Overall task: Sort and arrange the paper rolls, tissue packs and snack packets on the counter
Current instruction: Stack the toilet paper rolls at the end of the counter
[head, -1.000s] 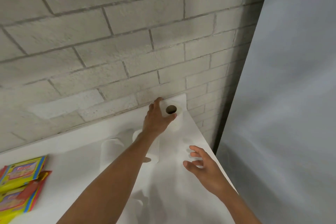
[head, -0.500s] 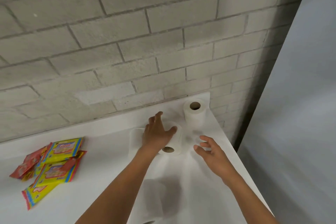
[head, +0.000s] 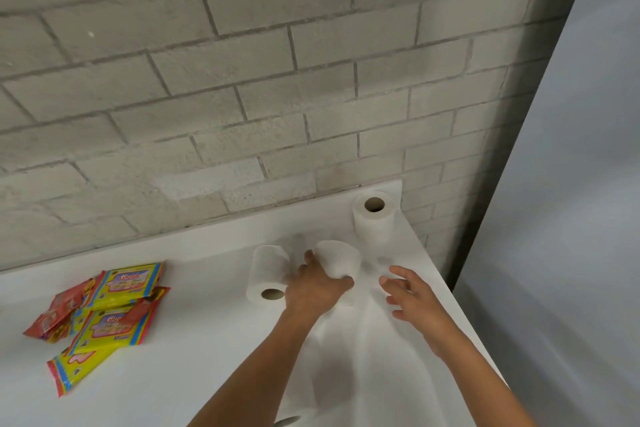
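The counter holds an upright roll at its one o'clock corner. Your left hand wraps the middle roll; stand it just beside the upright one, core up. Keep your right hand, fingers spread and empty, near to steady it. The lying roll at nine o'clock is probably next.

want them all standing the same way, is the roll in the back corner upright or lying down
Upright. The corner roll stands on end on the counter, its core hole facing up.
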A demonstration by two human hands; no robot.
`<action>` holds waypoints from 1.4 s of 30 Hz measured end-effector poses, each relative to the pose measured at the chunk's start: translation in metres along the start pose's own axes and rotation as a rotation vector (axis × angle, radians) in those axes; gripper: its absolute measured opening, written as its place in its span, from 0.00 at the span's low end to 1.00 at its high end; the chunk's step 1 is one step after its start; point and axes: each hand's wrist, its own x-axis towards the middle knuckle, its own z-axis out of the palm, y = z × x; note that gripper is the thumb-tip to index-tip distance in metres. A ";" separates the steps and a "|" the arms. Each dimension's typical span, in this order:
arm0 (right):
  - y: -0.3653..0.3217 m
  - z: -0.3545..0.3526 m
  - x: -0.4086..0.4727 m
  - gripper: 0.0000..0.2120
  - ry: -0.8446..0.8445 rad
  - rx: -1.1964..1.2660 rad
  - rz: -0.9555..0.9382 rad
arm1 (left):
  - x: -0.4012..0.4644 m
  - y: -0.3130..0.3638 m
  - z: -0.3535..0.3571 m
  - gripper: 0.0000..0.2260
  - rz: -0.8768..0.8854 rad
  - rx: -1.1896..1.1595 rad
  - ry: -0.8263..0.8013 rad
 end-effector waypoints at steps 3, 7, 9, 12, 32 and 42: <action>-0.007 0.004 -0.002 0.28 -0.034 0.033 -0.006 | -0.013 0.002 -0.001 0.46 0.085 -0.084 0.013; -0.028 0.011 -0.008 0.30 -0.113 0.120 -0.057 | -0.034 0.004 -0.008 0.35 0.277 -0.233 0.101; -0.039 0.013 -0.012 0.26 -0.154 0.151 -0.108 | -0.044 0.006 -0.012 0.35 0.349 -0.295 0.136; -0.051 0.017 -0.016 0.26 -0.187 0.188 -0.175 | -0.053 0.006 -0.015 0.37 0.421 -0.350 0.190; -0.100 0.000 0.070 0.35 0.275 0.073 -0.426 | -0.030 -0.057 -0.048 0.29 0.239 -0.253 0.378; -0.101 0.004 0.116 0.36 0.366 -0.024 -0.525 | 0.008 -0.083 -0.054 0.38 0.011 -0.259 0.280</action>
